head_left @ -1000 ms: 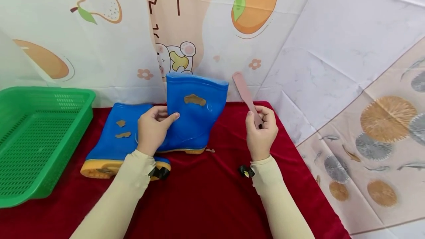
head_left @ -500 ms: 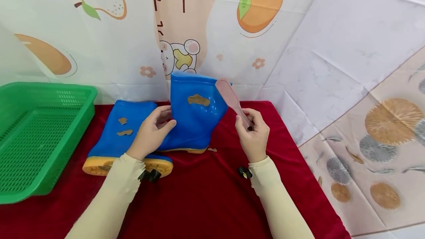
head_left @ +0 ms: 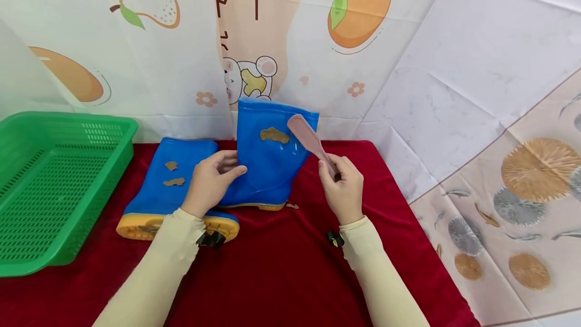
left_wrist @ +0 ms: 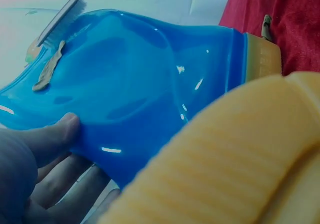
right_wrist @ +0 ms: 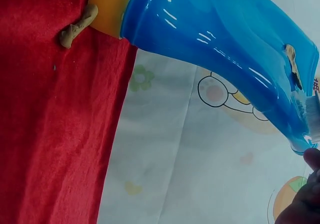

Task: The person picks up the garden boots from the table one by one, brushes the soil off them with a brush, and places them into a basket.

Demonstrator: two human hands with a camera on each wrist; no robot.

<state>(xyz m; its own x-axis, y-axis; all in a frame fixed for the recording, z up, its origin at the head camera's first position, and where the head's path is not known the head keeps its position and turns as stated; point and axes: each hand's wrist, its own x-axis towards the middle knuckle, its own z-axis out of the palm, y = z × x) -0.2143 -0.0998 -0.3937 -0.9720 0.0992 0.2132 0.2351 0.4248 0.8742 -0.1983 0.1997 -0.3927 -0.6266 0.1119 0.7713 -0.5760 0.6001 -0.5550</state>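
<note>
A blue rain boot with a yellow sole stands upright on the red cloth. My left hand holds its shaft, thumb on the near face and fingers behind. A brown mud-like patch sticks to the shaft below the rim. My right hand grips a pink brush by its handle. White bristles meet the boot beside the patch in the right wrist view. The second blue boot lies on its side at left, sole towards me, with two brown patches on its shaft.
A green plastic basket stands at the left of the red-covered table. A small brown lump lies on the cloth by the upright boot's sole. A printed curtain hangs close behind the boots.
My right hand has moved left, bringing the brush from beside the boot onto its shaft near the patch. My left hand keeps its hold on the boot. The view has shifted slightly.
</note>
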